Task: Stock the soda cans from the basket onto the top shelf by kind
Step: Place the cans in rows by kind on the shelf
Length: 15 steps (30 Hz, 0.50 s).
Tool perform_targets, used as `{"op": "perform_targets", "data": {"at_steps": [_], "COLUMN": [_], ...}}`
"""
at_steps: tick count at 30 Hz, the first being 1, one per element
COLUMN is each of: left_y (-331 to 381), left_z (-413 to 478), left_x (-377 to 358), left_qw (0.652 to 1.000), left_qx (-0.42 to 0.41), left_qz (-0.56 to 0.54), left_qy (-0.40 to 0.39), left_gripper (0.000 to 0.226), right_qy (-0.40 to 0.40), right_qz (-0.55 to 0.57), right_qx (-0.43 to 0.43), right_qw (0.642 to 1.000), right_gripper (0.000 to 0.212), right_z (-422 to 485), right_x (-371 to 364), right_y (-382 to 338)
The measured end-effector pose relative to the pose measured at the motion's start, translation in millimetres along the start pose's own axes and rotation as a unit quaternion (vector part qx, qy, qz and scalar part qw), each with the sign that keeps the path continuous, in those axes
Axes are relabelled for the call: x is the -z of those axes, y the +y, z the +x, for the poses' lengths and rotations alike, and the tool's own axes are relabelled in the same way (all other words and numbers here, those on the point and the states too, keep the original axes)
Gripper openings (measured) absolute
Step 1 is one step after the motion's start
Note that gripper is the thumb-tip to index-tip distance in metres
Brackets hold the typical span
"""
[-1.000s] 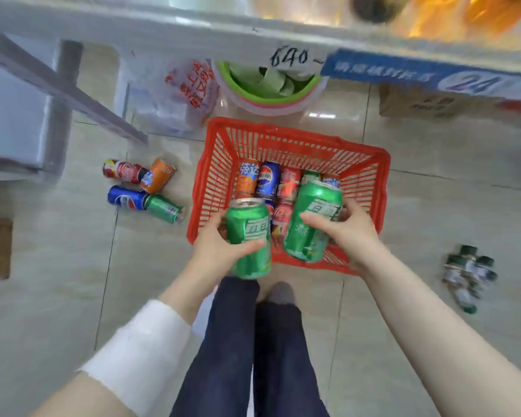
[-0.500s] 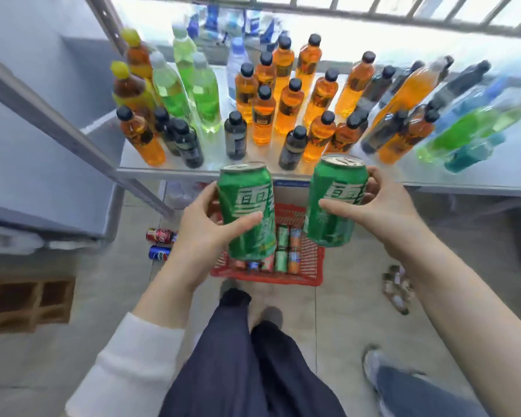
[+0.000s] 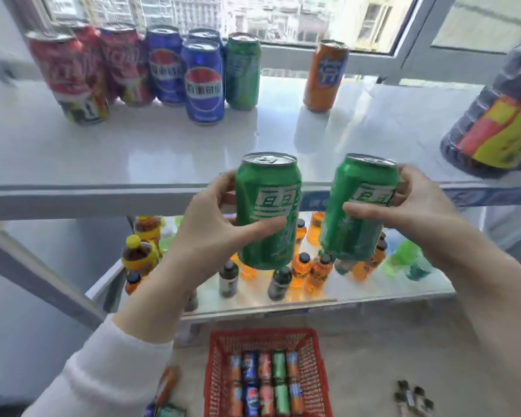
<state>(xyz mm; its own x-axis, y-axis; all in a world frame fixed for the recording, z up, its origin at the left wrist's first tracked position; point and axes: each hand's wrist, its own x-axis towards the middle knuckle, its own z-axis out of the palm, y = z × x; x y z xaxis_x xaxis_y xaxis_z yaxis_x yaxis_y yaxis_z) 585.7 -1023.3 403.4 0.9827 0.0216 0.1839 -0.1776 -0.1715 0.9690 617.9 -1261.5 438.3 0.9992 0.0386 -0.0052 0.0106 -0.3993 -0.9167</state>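
My left hand (image 3: 211,233) grips a green soda can (image 3: 266,212), and my right hand (image 3: 409,206) grips a second green can (image 3: 358,209). Both cans are upright in the air at the front edge of the white top shelf (image 3: 133,152). On the shelf at the back stand red cans (image 3: 73,76), blue cans (image 3: 203,82), one green can (image 3: 242,70) and, apart to the right, an orange can (image 3: 325,76). The red basket (image 3: 268,335) on the floor below holds several mixed cans.
A large dark bottle (image 3: 500,115) with a red and yellow label stands at the top shelf's right end. The lower shelf (image 3: 253,305) is crowded with small orange, green and dark bottles. Loose cans (image 3: 166,395) and small bottles (image 3: 409,398) lie on the floor beside the basket.
Both hands rose with the green cans from the basket up to the top shelf's front edge. My view tilted up, so the top shelf and its cans came into sight.
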Motion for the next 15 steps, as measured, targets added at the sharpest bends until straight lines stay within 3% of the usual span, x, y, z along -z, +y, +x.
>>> {"op": "perform_targets", "data": {"at_steps": [6, 15], "left_y": [22.3, 23.6], "left_z": [55.3, 127.7], "left_x": [8.6, 10.9], "left_qw": [0.998, 0.993], "left_qx": [-0.042, -0.043], "left_qz": [0.037, 0.099], "left_qy": [0.0, 0.043], "left_gripper": [0.066, 0.066], "right_qy": [0.0, 0.013], "right_qz": [-0.043, -0.22], "right_qx": [0.081, 0.124], "right_qw": [0.996, 0.967], "right_gripper": [0.07, 0.086], "right_z": [70.7, 208.2], "right_x": [17.0, -11.1], "right_y": [-58.1, -118.5]}}
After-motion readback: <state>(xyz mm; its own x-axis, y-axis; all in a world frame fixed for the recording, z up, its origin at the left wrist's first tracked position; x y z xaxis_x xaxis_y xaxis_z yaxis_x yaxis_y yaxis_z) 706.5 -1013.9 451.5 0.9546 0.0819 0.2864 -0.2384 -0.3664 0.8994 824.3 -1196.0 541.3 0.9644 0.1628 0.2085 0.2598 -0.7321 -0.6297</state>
